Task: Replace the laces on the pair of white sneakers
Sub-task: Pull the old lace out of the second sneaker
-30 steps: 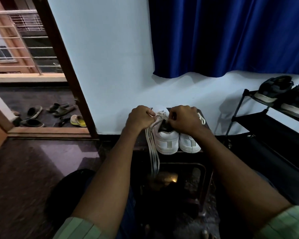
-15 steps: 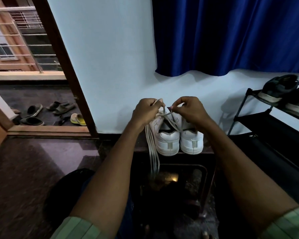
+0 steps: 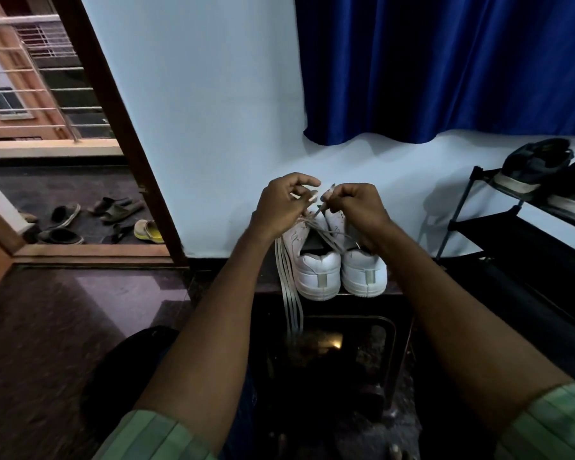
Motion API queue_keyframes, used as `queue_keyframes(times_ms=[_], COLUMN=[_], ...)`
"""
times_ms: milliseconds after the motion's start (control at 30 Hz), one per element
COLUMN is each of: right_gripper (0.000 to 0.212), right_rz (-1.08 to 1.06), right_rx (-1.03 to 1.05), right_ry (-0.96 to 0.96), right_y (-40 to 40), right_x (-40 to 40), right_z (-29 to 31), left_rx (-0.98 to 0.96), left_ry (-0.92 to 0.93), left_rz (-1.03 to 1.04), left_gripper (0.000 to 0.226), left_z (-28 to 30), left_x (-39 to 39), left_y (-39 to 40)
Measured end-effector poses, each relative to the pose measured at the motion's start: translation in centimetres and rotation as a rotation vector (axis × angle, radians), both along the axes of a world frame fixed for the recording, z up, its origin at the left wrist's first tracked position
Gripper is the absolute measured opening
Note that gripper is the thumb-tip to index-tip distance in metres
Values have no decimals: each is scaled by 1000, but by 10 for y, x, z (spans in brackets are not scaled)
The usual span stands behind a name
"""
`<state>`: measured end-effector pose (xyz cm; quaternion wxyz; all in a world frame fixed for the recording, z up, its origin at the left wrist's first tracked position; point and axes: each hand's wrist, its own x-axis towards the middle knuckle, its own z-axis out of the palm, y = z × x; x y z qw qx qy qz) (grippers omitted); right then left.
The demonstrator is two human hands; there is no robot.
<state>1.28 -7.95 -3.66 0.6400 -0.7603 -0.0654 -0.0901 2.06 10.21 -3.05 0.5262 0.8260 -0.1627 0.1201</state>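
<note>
A pale wall (image 3: 213, 127) with a glossy blue curtain (image 3: 445, 68) backs a small dark surface (image 3: 395, 288); the cavity beneath it is too dim for me to read. On the surface stand the white sneakers (image 3: 341, 270), smooth-sided, heels toward me and overhanging the near edge, touching side by side; their toes are hidden behind my hands. My left hand (image 3: 279, 210) has its fingers curled, thumb and forefinger parted, and I cannot tell whether it actually pinches the lace (image 3: 326, 235). My right hand (image 3: 356, 207) is closed, pinching the lace end above the left shoe, from which the flat lace rises taut and crossed. A bundle of flat pale spare laces (image 3: 291, 300) hangs off the surface's left front edge, its lower ends lost in shadow. At right, a black tubular shoe rack (image 3: 462, 210), cut off by the frame, carries dark shoes. At left, an open doorway (image 3: 63, 194) shows scattered sandals. Polished floor (image 3: 80, 310) lies open to the left.
</note>
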Motion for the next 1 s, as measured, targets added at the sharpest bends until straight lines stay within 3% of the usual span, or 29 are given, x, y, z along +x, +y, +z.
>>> queue_keyframes(times_ms=[100,167,300,533,600,700,767,900,1000], right_gripper=[19,20,25,32,32,35,35,34,36], right_rz=[-32,-48,-69,-29,-35,-39,-24,-15,-24], right_rx=[207,233,236,-16,8,76,113,153,58], right_ry=[95,127,152,97,119,153,148,147,137], right_y=[2,0,-6,-8,-9,-8,-10,-12,-15], right_x=[-1,2,7,7,8,7,7,9,15], right_z=[6,6,4,0,0,2,2,0,-2], left_rx=[256,434,437,356,347,414,489,335,20], left_ry=[98,229,235,-98,-160,-92,-93,-125,-5], left_rz=[17,-20,19,170,99,-109,-101,-83,-19], left_gripper=[30,41,36,7,13,26,28,12,9], left_z=[-10,-14,-15,-13,-10,-12,-17,-12,-1], left_x=[8,5,4,6,5,0,0,1,-6], left_y=[15,19,17,17,17,13,8,6,7])
